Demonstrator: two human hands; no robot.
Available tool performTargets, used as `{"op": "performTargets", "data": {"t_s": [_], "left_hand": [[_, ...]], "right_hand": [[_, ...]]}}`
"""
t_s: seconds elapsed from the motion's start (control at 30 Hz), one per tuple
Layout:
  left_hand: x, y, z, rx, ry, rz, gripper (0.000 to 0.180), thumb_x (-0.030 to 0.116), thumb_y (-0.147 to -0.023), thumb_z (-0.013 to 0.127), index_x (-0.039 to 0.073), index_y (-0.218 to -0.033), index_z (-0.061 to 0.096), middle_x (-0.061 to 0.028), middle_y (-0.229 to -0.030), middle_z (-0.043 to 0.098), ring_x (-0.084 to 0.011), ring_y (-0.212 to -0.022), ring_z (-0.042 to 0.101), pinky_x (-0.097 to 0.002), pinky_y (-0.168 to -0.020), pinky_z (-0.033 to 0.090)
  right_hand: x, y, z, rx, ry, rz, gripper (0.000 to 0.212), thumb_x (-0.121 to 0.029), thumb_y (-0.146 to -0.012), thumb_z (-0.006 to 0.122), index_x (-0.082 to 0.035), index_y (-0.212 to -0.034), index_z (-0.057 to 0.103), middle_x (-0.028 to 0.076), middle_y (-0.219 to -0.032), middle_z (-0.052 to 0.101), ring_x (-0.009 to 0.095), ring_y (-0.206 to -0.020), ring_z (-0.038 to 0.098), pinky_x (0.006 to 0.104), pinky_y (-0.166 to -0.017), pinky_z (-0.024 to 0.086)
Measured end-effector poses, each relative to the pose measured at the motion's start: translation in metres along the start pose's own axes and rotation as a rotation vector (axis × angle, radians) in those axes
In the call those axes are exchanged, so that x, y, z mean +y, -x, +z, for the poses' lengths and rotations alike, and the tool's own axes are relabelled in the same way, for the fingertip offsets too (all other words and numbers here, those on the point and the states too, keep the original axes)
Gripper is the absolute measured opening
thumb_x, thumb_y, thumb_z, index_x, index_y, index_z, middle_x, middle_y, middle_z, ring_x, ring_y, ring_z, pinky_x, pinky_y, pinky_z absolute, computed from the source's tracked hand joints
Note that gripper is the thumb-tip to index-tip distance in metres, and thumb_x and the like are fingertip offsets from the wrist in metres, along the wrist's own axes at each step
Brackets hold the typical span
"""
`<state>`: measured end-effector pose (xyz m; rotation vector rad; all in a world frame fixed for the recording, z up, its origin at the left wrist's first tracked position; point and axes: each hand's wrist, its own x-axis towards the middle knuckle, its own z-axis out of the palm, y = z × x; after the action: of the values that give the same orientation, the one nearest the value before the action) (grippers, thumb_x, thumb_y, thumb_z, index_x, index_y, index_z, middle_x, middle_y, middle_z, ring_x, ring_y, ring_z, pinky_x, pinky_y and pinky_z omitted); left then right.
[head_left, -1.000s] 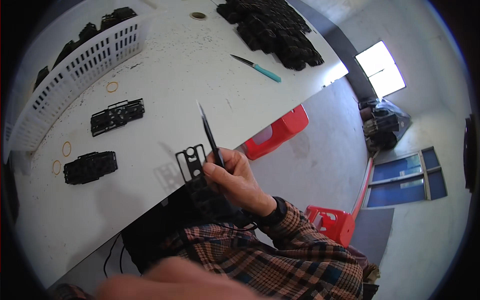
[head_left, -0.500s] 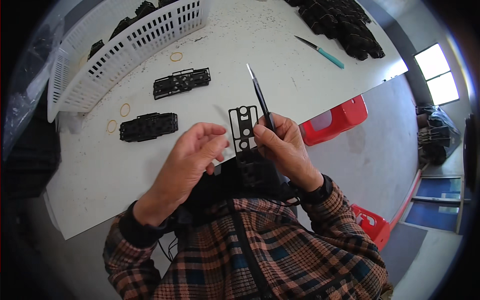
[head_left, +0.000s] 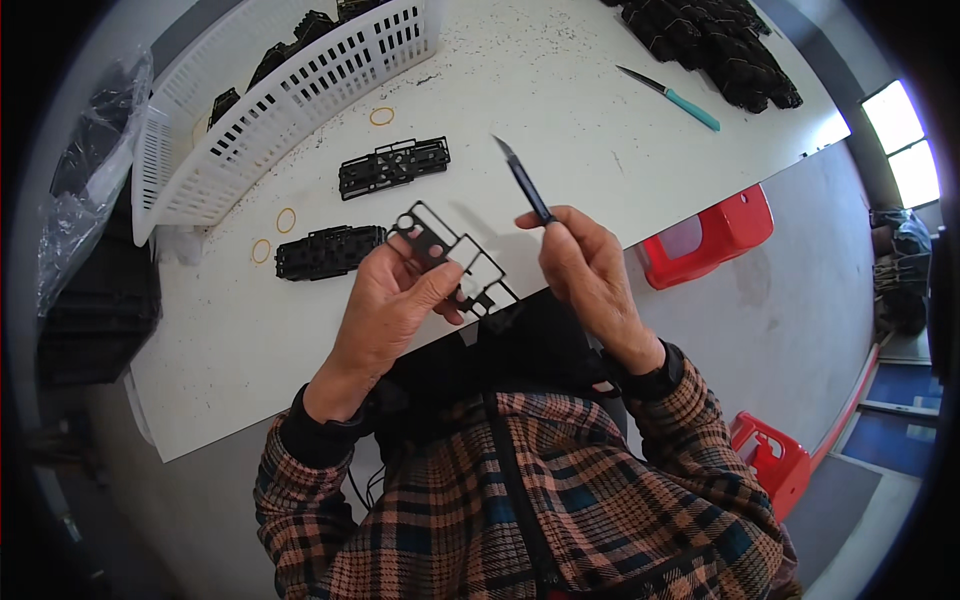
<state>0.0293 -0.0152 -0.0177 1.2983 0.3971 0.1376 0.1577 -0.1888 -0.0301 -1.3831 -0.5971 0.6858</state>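
Observation:
My left hand (head_left: 385, 305) pinches a flat black plastic frame (head_left: 428, 240) between thumb and fingers. Round holes and rectangular openings run along the frame, which slants over the table's front edge. In my right hand (head_left: 590, 270) is a dark-handled craft knife (head_left: 525, 185), its pointed blade aimed up and away to the left, apart from the frame. Behind my left hand lies a stack of black plastic frames (head_left: 325, 252). Farther back rests another stack (head_left: 395, 168) of similar black pieces.
A white slatted basket (head_left: 290, 100) holding black parts stands at the far left. Yellow rubber bands (head_left: 382, 116) lie near it. A teal-handled knife (head_left: 690, 107) and bundled black parts (head_left: 710, 50) are at the far right. A red stool (head_left: 715, 235) stands beside the table.
The black frame has passed from my right hand to my left and now tilts. My right hand keeps the craft knife, apart from the frame. The view has shifted slightly.

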Motion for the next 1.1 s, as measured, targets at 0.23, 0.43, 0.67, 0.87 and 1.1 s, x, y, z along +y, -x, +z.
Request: {"op": "performTargets", "data": {"t_s": [0.23, 0.43, 0.67, 0.87, 1.1], "left_hand": [[-0.009, -0.007, -0.012, 0.063, -0.041, 0.119, 0.015, 0.012, -0.093, 0.063, 0.001, -0.094, 0.054, -0.0051, -0.081, 0.061, -0.0116, -0.071, 0.062, -0.0275, -0.060, 0.057], [-0.021, -0.015, -0.004, 0.124, -0.192, 0.226, 0.015, 0.009, -0.093, 0.061, -0.001, -0.103, 0.055, -0.0013, -0.077, 0.058, -0.0077, -0.068, 0.058, -0.0256, -0.060, 0.056], [-0.017, -0.021, 0.013, 0.156, -0.384, 0.293, 0.027, 0.006, -0.094, 0.058, -0.001, -0.120, 0.056, 0.0023, -0.074, 0.054, -0.0035, -0.066, 0.052, -0.0215, -0.062, 0.051], [-0.014, -0.024, 0.017, 0.176, -0.498, 0.312, 0.026, 0.006, -0.093, 0.058, 0.000, -0.119, 0.058, 0.0052, -0.069, 0.051, -0.0021, -0.064, 0.048, -0.0186, -0.060, 0.044], [-0.010, -0.028, 0.021, 0.158, -0.620, 0.305, 0.027, 0.009, -0.095, 0.057, -0.002, -0.119, 0.056, 0.0032, -0.076, 0.052, -0.0022, -0.066, 0.048, -0.0201, -0.058, 0.048]], "right_hand": [[0.026, 0.023, -0.027, 0.090, 0.192, -0.035, 0.030, -0.020, -0.101, 0.047, 0.001, -0.119, 0.059, -0.011, -0.061, 0.037, 0.000, -0.053, 0.029, 0.0182, -0.049, 0.022], [0.028, 0.035, -0.028, 0.082, 0.252, -0.053, 0.031, -0.012, -0.100, 0.047, 0.001, -0.127, 0.057, -0.007, -0.059, 0.040, 0.002, -0.053, 0.034, 0.0198, -0.050, 0.027], [0.017, 0.041, -0.026, 0.027, 0.432, -0.058, 0.030, -0.003, -0.095, 0.049, 0.001, -0.124, 0.058, 0.008, -0.064, 0.051, 0.016, -0.057, 0.050, 0.0285, -0.058, 0.044], [0.025, 0.035, -0.032, -0.082, 0.664, -0.239, 0.028, -0.003, -0.092, 0.053, 0.002, -0.119, 0.059, 0.017, -0.080, 0.061, 0.031, -0.068, 0.059, 0.0357, -0.062, 0.048], [0.028, 0.027, -0.032, -0.072, 0.603, -0.244, 0.024, -0.002, -0.090, 0.055, 0.003, -0.113, 0.060, 0.021, -0.087, 0.063, 0.038, -0.079, 0.062, 0.0390, -0.067, 0.050]]}}
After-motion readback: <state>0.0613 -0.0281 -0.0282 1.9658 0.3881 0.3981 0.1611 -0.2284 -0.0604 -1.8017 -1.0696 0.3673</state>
